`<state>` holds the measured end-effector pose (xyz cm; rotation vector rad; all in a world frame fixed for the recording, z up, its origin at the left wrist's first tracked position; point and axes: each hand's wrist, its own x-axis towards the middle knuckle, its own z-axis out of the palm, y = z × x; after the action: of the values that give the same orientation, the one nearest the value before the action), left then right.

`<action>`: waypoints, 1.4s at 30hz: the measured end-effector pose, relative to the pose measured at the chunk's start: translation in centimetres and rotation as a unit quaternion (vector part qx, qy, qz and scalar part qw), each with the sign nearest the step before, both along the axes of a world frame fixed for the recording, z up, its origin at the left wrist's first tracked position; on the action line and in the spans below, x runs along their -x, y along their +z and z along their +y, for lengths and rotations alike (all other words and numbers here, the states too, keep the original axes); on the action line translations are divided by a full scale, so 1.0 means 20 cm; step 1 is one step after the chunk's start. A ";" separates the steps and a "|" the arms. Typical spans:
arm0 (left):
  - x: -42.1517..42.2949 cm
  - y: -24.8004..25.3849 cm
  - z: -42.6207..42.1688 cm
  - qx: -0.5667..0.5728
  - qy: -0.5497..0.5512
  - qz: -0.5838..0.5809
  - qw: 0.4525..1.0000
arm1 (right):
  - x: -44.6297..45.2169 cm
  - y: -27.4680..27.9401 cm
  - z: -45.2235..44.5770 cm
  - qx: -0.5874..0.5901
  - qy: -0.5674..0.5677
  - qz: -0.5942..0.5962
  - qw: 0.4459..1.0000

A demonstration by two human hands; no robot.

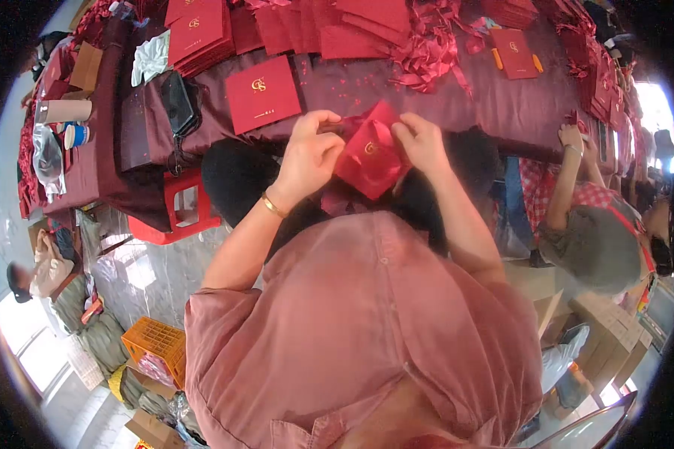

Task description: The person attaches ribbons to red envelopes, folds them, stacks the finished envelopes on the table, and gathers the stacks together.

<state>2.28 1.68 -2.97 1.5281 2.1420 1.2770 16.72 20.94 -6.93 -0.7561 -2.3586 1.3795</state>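
Note:
Over my lap, a small red gift bag point(371, 150) with gold lettering is tilted between my two hands, its corner pointing up. My left hand point(312, 150), a gold bangle on its wrist, is pinched at the bag's left edge; a red ribbon seems to run there, but the fingertips are partly hidden. My right hand point(424, 146) grips the bag's upper right edge between thumb and fingers. A flat red gift bag point(263, 93) with the same gold letters lies on the table just beyond my left hand.
A dark red cloth covers the table point(494, 112). Stacked red bags point(200, 37), heaped red ribbons point(427, 60) and a black phone-like case point(179, 105) lie on it. A co-worker point(591, 239) sits at right. A red stool point(183, 206) and orange crate point(155, 344) stand at left.

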 end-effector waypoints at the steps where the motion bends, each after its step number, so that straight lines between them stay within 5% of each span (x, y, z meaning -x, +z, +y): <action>1: 0.00 0.02 0.00 -0.005 0.009 0.064 0.998 | 0.01 0.02 -0.01 -0.011 -0.025 0.013 1.000; 6: 0.03 0.04 0.01 -0.050 0.158 -0.065 0.984 | 0.00 0.05 0.04 -0.010 -0.042 0.000 0.999; 9: 0.07 0.01 0.03 -0.053 0.131 -0.119 0.983 | 0.00 0.04 0.05 0.000 -0.040 0.029 0.999; 11: 0.05 0.03 0.06 -0.002 0.131 -0.345 0.929 | 0.00 0.05 0.04 -0.022 -0.037 0.038 0.998; 14: 0.07 0.01 0.08 0.113 0.055 -0.224 0.966 | 0.01 0.09 0.02 0.001 -0.009 -0.015 1.000; 28: 0.15 -0.09 0.13 0.052 0.026 -0.078 0.995 | -0.03 0.07 0.04 0.016 -0.002 -0.040 0.999; 30: 0.26 -0.06 0.10 0.005 0.102 0.028 0.994 | -0.05 0.09 0.08 0.006 0.001 -0.035 0.999; 34: 0.37 0.01 0.08 0.017 0.118 -0.001 0.993 | -0.05 0.16 0.13 -0.006 -0.006 -0.043 0.999; 36: 0.39 0.00 0.09 0.006 0.175 -0.203 0.963 | -0.02 0.22 0.14 -0.106 -0.091 0.059 0.988; 38: 0.40 -0.06 0.08 -0.010 0.163 -0.183 0.969 | 0.01 0.33 0.11 -0.169 -0.134 0.035 0.976; 40: 0.33 -0.05 0.10 -0.025 0.177 -0.392 0.902 | 0.05 0.35 0.07 -0.326 -0.089 0.083 0.937; 42: 0.30 -0.15 0.10 -0.008 0.145 -0.440 0.886 | 0.08 0.38 0.00 -0.291 0.036 0.071 0.953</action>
<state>-3.81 3.61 -6.00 0.4268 1.7353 1.6440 15.21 20.94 0.73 -0.3873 -2.4950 0.6587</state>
